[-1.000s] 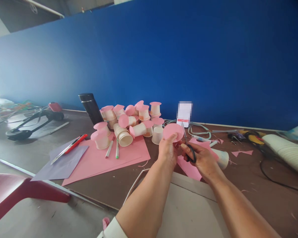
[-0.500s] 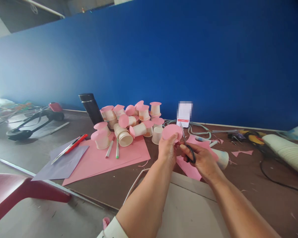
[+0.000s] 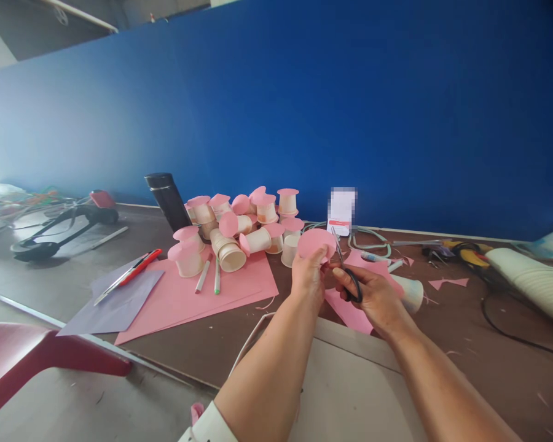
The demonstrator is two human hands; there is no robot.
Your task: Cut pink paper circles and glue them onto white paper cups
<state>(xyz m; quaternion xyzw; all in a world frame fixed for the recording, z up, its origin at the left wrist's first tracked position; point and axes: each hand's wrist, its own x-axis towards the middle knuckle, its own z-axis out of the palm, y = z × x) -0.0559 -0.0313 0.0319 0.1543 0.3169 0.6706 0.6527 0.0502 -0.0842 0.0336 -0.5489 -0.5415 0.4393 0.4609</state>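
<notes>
My left hand [image 3: 308, 276] pinches a round pink paper disc [image 3: 316, 244] and holds it up above the brown table [image 3: 488, 356]. My right hand [image 3: 372, 296] grips black-handled scissors [image 3: 348, 276], whose blades point up at the disc's right edge. Under both hands lies a pink paper sheet [image 3: 350, 310]. A white paper cup [image 3: 408, 293] lies on its side just right of my right hand.
A heap of paper cups with pink lids [image 3: 239, 227] sits on a large pink sheet [image 3: 203, 291]. Nearby are a black flask [image 3: 167, 199], two pens [image 3: 211, 275], a red cutter [image 3: 131, 273], purple paper [image 3: 115, 304], cables [image 3: 371, 242], a cup stack [image 3: 532, 279], and a red chair [image 3: 37, 356].
Both hands with the disc and scissors have drifted slightly left and up. The scissor blades have closed in on the disc's edge.
</notes>
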